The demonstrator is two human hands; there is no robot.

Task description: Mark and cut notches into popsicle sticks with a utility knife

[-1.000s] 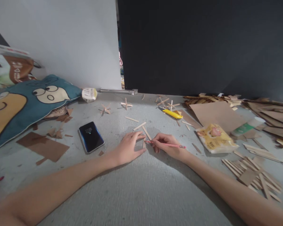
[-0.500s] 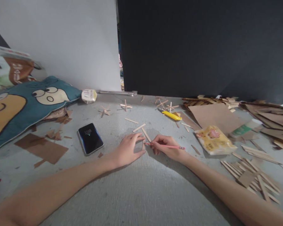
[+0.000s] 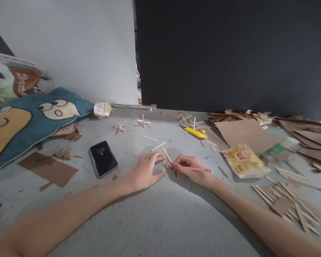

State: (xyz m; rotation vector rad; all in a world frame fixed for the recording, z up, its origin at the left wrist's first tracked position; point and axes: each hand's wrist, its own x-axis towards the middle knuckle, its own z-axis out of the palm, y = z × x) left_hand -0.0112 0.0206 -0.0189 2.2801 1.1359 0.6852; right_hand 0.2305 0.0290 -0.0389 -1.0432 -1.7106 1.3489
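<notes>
My right hand (image 3: 188,167) is closed round a red pencil (image 3: 195,168). Its tip points left, at or very near a short wooden stick (image 3: 163,167). That stick lies between the thumb and fingertips of my left hand (image 3: 146,169), which hold it at its two ends. Just beyond my hands, one loose wooden stick (image 3: 166,154) slants toward my right fingers, and another stick (image 3: 158,146) lies near its far end. A third stick (image 3: 149,138) rests farther back.
A phone (image 3: 103,159) lies left of my hands. Behind them are small stick crosses (image 3: 143,121) and a yellow utility knife (image 3: 195,132). To the right are a tissue pack (image 3: 244,161), a glue stick (image 3: 280,148) and piled wooden sticks (image 3: 286,201). A blue cushion (image 3: 42,125) sits left.
Both hands keep nearly the same pose, with the stick and pencil still held. The whole view has shifted slightly, so everything appears a little farther right and lower.
</notes>
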